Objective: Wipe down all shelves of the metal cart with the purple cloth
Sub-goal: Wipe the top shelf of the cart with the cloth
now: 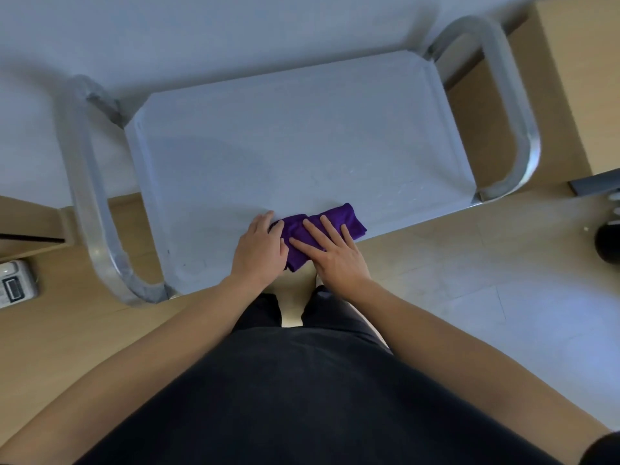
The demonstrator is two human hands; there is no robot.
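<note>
Floor (469,280): pale tile on the right, wood tone on the left and beyond the cart's right end. A grey wall runs behind the cart.

Person seen from above: dark top (302,397) fills the bottom of the view, dark trousers below it, both forearms bare and reaching forward.

Metal cart (285,139): only the top shelf shows, a flat grey tray with a raised lip, long side facing the person. There is a tubular loop handle at each end, left handle (80,182) and right handle (513,105). Lower shelves are hidden under the top one.

Wooden furniture (577,78) stands past the right handle, and a wooden edge with a dark slot is at far left.

Left hand (260,250): on the near edge of the top shelf at the cloth's left end. Thumb lies out on the metal, fingers bend over the cloth with tips hidden, so I cannot tell whether they pinch it or only press.

Right hand (332,255): flat, fingers straight and spread apart, pressing down on the middle of the cloth, just beside the left hand.

Purple cloth (349,221): folded and bunched, lying on the top shelf at its near rim, about mid-length, with a corner hanging over the rim between the wrists.

Dark round object (609,243) sits on the floor at the right edge, cut off. A white device (16,286) sits on the floor at far left.
</note>
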